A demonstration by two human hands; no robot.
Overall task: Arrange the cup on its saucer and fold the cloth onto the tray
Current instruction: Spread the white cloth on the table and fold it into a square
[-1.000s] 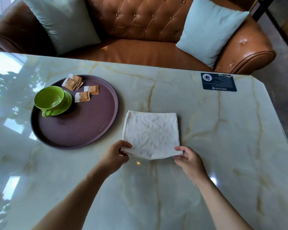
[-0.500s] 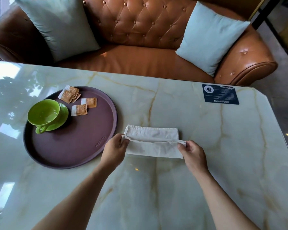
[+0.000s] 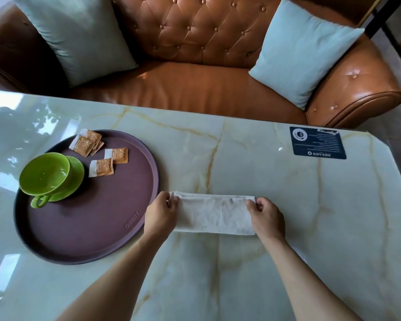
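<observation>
A white cloth (image 3: 214, 213) lies folded into a narrow strip on the marble table, just right of the round brown tray (image 3: 79, 230). My left hand (image 3: 160, 213) pinches the strip's far left corner and my right hand (image 3: 265, 215) pinches its far right corner. The green cup (image 3: 44, 173) sits on its green saucer (image 3: 75, 179) at the tray's left side, handle pointing toward me.
Several orange sachets (image 3: 102, 154) lie at the tray's far side. A dark blue card (image 3: 317, 142) lies near the table's far right corner. A brown leather sofa (image 3: 195, 89) with two pale cushions stands behind the table's far edge.
Both hands lifted the cloth's near edge and carried it to the far edge, folding the square into a narrow strip. The view tilted down.
</observation>
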